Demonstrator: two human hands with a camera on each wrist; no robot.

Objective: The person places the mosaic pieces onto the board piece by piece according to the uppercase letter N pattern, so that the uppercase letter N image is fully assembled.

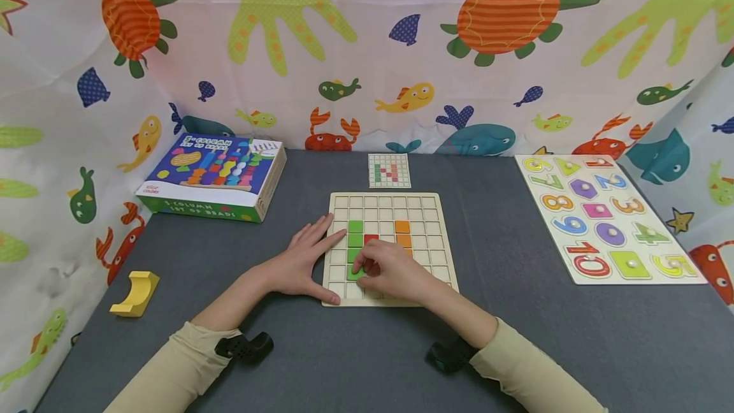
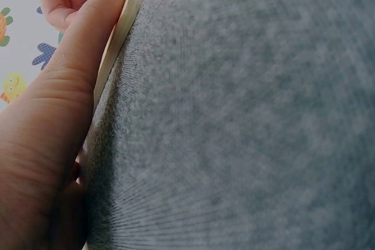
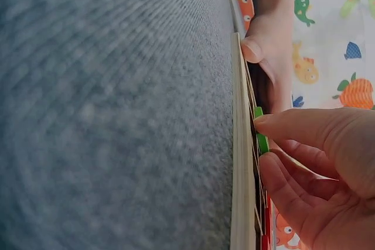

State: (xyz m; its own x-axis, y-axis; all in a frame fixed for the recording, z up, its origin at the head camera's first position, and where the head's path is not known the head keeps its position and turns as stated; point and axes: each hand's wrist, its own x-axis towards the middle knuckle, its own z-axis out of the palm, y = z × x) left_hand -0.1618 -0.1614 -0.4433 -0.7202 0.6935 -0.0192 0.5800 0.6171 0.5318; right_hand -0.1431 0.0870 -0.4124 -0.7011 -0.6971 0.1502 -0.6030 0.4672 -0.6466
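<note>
A wooden grid board point(image 1: 384, 195) lies on the grey table, with square tiles set in its cells. My left hand point(image 1: 297, 264) rests along its left edge, fingers spread, thumb near the lower left corner. Between thumb and fingers my right hand point(image 1: 397, 271) pinches a green tile point(image 3: 261, 130) at a cell in the lower left of the grid. Above it runs a column of green tiles point(image 1: 355, 241). A red tile point(image 1: 371, 238) shows partly past the right hand, which hides the cells beneath it. Orange tiles point(image 1: 402, 227) stand further right.
Behind the board lies a small card point(image 1: 389, 171) with a coloured grid pattern. A boxed bead set point(image 1: 209, 174) sits at the back left, and a yellow curved block point(image 1: 135, 294) at the left. On the right lies a number-and-shape puzzle board point(image 1: 608, 222). A printed cloth hangs behind.
</note>
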